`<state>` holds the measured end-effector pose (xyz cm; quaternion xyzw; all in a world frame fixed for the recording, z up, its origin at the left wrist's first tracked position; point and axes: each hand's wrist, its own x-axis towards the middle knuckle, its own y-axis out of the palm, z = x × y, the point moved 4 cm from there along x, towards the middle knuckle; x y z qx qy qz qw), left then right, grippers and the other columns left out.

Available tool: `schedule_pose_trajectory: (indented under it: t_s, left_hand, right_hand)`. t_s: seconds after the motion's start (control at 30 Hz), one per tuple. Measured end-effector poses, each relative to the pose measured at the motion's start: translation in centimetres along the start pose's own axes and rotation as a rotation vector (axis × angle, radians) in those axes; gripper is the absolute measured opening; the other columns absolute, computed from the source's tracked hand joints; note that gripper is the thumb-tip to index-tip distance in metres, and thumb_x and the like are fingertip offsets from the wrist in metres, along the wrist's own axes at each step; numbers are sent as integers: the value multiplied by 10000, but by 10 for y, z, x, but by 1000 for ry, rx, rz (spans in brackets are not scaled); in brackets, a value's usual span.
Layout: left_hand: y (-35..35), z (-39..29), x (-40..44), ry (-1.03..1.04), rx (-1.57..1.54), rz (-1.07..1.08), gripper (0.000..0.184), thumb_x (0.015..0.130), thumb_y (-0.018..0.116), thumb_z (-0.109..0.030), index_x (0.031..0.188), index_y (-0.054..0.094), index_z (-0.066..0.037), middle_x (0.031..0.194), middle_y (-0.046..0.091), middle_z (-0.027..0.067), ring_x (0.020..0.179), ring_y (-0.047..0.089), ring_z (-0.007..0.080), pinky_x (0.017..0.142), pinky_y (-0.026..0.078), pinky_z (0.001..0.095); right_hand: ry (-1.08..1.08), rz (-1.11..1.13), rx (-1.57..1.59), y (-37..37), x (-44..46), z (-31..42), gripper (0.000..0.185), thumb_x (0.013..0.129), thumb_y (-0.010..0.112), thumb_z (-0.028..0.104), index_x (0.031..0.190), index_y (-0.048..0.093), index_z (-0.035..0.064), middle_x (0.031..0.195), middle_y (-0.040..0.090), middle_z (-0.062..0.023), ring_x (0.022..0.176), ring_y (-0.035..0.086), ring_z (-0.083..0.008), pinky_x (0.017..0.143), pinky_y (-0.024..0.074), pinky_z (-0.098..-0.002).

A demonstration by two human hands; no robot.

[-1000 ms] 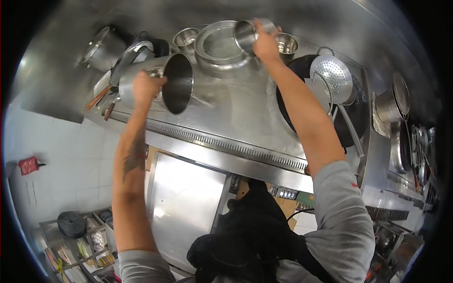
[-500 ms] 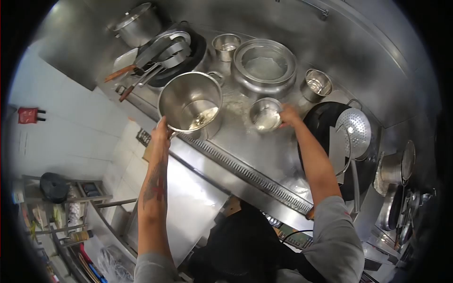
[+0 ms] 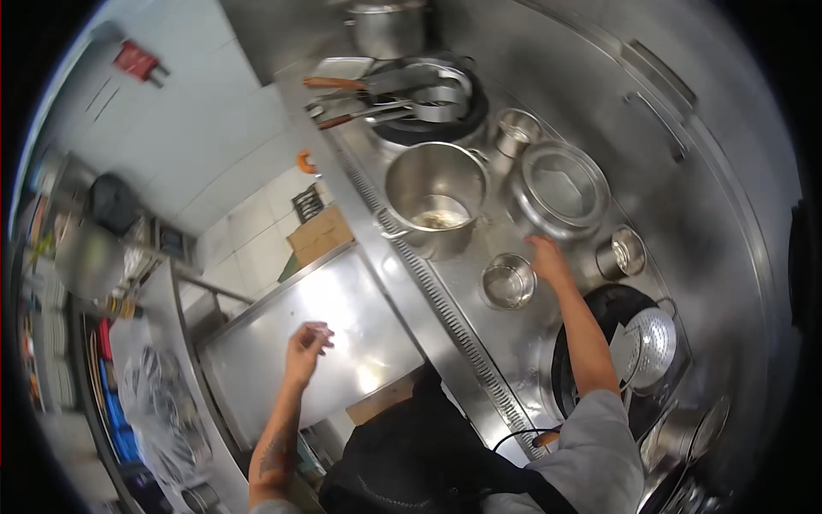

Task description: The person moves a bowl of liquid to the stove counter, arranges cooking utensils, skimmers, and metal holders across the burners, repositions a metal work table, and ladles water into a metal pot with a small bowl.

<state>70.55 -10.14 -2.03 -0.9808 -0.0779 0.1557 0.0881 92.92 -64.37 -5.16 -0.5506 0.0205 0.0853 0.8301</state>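
Note:
My left hand (image 3: 306, 349) hangs over the bare steel worktop (image 3: 257, 377), its fingers loosely bent, apart from any pot. My right hand (image 3: 548, 259) has its fingers stretched out between a small steel pot (image 3: 508, 283) and a wide round steel pot (image 3: 561, 224); nothing shows in it. A little clear liquid seems to lie in the small pot. Left of it, a tall two-handled steel pot (image 3: 438, 171) stands upright on the stove top, with some liquid and shiny bits at its bottom.
A black wok (image 3: 402, 133) at the back holds strainers and wooden-handled tools. Two more steel pots (image 3: 519, 128) flank the wide pot. On the right, a perforated ladle (image 3: 648, 347) rests over another wok. A slotted drain (image 3: 445, 300) runs along the stove's front edge.
My left hand has let go of the tall pot and drawn back over the worktop. My right hand has come off the small pot's rim. The view has turned to the left.

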Motion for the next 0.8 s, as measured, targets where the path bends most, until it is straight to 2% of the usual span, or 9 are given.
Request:
schedule_pose_trajectory:
  t_s: [0.17,0.27,0.3,0.4,0.5,0.6,0.63,0.7,0.8]
  left_hand:
    - [-11,133,-129,-2,273,49,304,878,747,-251,1056,669,-18,845,731,97,718,686,140,665,547,297]
    - [-22,213,-214,-127,618,16,451,857,708,-409,1104,678,-33,1072,695,215,990,670,368,854,528,447]
    - [-28,231,-242,-130,721,-3,448,853,699,-418,1105,680,-48,1078,693,209,1017,656,382,873,518,463]
    - [-39,339,-339,-250,440,-209,464,845,693,-436,1101,681,-50,1043,700,214,999,661,380,874,517,467]
    - [-43,435,-485,-729,231,-646,493,839,671,-460,1003,707,3,1010,701,250,977,667,417,861,527,475]
    - [-3,542,-639,-963,87,-943,502,839,625,-454,942,719,28,1022,683,286,1015,647,457,891,512,499]
    - [18,582,-684,-944,187,-870,530,841,617,-459,949,711,51,1043,674,296,1024,643,459,899,509,502]
    - [63,580,-779,-1193,-17,-1187,480,859,598,-431,921,707,32,1045,677,276,996,646,463,873,515,515]
    - [114,592,-847,-1070,200,-1299,450,872,601,-441,951,712,-12,968,698,255,920,670,462,821,539,520]
  right_hand:
    - [-387,106,111,15,-98,152,612,683,615,-54,1275,619,103,1382,528,-192,1332,458,-359,1110,386,-389]
    - [-672,267,188,102,-168,219,566,707,694,31,1266,611,66,1329,574,-190,1287,507,-358,1094,401,-399]
    - [-732,352,157,129,-198,249,521,723,714,66,1236,624,65,1278,605,-186,1247,539,-354,1065,424,-407]
    - [-799,499,128,193,-292,303,444,742,721,80,1179,649,48,1208,641,-192,1175,581,-375,1031,443,-410]
    - [-1063,648,-39,249,-362,341,413,765,696,112,1166,647,32,1171,634,-222,1127,587,-400,985,472,-429]
    - [-1223,858,-71,272,-438,399,407,768,697,120,1163,652,34,1140,644,-227,1096,603,-403,964,482,-439]
    - [-1217,936,-120,276,-453,409,402,771,700,124,1161,655,37,1132,648,-227,1088,611,-398,957,484,-441]
    - [-1314,1044,-200,296,-483,436,397,777,705,129,1162,658,44,1141,648,-229,1089,616,-388,953,485,-438]
    - [-1397,1254,-275,344,-509,474,418,810,725,184,1202,645,63,1169,652,-239,1091,635,-361,951,491,-416]
